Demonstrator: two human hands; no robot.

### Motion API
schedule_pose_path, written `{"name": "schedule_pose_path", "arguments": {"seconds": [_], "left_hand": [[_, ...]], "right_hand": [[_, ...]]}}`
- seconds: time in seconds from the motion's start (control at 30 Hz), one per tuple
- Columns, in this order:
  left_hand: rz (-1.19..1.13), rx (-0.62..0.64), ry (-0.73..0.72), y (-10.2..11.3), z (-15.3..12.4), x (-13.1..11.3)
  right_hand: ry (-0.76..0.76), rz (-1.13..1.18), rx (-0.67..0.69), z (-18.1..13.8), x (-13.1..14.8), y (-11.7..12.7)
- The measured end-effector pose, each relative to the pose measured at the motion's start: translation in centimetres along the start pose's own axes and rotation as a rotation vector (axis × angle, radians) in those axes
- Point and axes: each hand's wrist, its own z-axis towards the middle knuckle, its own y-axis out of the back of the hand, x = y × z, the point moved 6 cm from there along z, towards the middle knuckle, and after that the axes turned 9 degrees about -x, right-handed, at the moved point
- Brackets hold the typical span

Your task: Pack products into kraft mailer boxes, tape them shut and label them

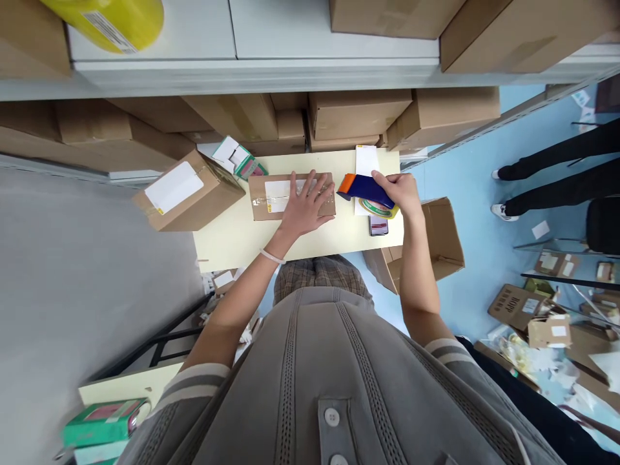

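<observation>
My left hand [306, 210] lies with spread fingers on top of a small cardboard box [261, 205] that has a white label and clear tape along it. In my right hand [401, 192] is a blue and orange tape dispenser [365, 190], held just right of the box and apart from it. A roll of tape [376, 208] shows at its lower side. Partly under the dispenser lies a white sheet of paper [367, 158]. Close below it a phone [378, 225] rests on the pale yellow table [232, 242].
A larger labelled box [188, 194] and a green-and-white carton [237, 158] stand at the table's left. Cardboard boxes [361, 116] line the back under a white shelf [290, 32]. An open box [440, 236] stands right of the table. Another person's legs [557, 168] are at far right.
</observation>
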Motion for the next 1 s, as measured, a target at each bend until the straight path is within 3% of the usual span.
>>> {"name": "schedule_pose_path", "arguments": {"seconds": [0.17,0.33,0.47,0.67,0.83,1.0], "left_hand": [[0.035,-0.038,-0.028,-0.4,-0.2,0.3],[0.069,-0.104,-0.07,-0.5,-0.4,0.4],[0.083,-0.148,-0.099,-0.1,-0.8,0.2],[0.118,-0.16,-0.114,0.0,-1.1,0.0],[0.159,-0.152,-0.1,0.0,-1.1,0.0],[0.166,-0.171,-0.105,0.1,-1.1,0.1]], "right_hand": [[0.145,0.234,-0.028,-1.5,4.0,3.3],[0.417,0.587,0.014,-3.3,10.2,5.8],[0.645,0.608,-0.073,-3.5,15.1,6.3],[0.946,0.345,-0.37,-1.3,22.2,3.3],[1.05,0.236,-0.445,1.3,26.3,0.0],[1.056,0.216,-0.45,3.0,28.2,-2.3]]}}
